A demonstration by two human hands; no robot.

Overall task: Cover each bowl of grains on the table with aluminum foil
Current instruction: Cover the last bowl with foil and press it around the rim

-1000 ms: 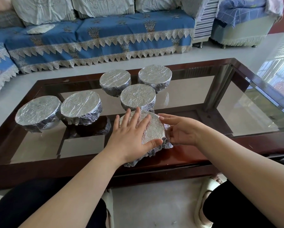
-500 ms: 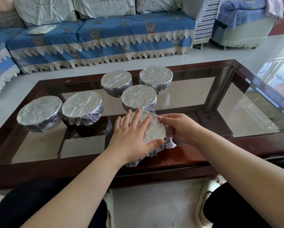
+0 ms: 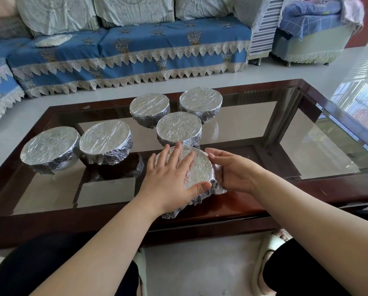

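Foil is thin and crinkly, so we think it tears easily and keeps whatever shape we press into it. Our left hand (image 3: 170, 178) lies flat and spread wide on the nearest foil-covered bowl (image 3: 198, 167), at the front edge of the glass table (image 3: 306, 150). Our right hand (image 3: 234, 171) is half curled, cupping the bowl's side where the foil skirt (image 3: 219, 190) bunches. Pressing there looks best. We see no writing anywhere.
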